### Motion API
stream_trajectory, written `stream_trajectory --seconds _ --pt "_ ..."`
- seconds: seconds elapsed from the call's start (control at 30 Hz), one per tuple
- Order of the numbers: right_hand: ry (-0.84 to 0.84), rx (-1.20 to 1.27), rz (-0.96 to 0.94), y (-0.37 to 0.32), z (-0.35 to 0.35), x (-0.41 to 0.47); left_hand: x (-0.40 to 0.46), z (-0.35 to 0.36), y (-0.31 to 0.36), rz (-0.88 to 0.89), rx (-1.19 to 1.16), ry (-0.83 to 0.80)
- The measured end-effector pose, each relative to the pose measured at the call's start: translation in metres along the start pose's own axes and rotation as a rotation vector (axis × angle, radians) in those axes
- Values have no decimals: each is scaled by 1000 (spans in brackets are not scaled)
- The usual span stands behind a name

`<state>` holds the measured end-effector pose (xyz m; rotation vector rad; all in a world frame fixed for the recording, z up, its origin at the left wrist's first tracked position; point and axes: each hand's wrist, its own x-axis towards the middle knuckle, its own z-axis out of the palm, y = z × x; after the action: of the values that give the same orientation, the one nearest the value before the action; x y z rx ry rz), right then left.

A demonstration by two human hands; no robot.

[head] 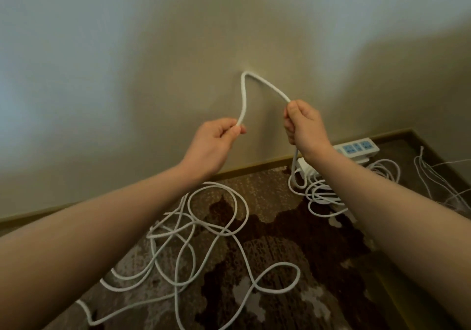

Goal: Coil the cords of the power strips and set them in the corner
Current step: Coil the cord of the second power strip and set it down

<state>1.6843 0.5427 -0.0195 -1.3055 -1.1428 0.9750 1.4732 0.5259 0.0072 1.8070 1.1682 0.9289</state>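
A white cord (244,92) arches up between my hands in front of the beige wall. My left hand (216,138) pinches one side of the arch between thumb and fingers. My right hand (304,128) is fisted around the other side, and the cord drops from it to the floor. Much of the white cord lies in loose tangled loops (204,227) on the patterned carpet below my arms. A white power strip with blue sockets (359,148) lies by the wall at the right, with a coiled cord (321,192) beside it.
Brown patterned carpet (293,266) covers the floor, edged by a dark baseboard (254,171). The room corner is at the upper right near the power strip. Thin white strands (433,176) lie at the far right.
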Motion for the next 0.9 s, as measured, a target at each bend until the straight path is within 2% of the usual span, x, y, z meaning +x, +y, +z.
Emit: stream_trajectory --seconds 0.1,0.27,0.5,0.6,0.73,0.8,0.9 --pt "-66 32 -4 5 0 -5 8 12 -15 -81 -51 11" --pt "-172 44 25 7 11 -16 16 32 -17 -81 -48 -33" --pt "-175 -6 72 13 14 -23 24 58 -5 -201 -180 -120" --pt "-178 27 84 16 11 -23 23 61 -3 -324 -131 -173" --pt "-193 42 93 23 12 -22 16 61 -4 -392 -105 -300" --pt "-197 51 124 28 14 -22 9 61 -9 -394 -122 -359" --pt "-198 124 161 30 14 -24 -5 57 -27 -295 -84 -419"
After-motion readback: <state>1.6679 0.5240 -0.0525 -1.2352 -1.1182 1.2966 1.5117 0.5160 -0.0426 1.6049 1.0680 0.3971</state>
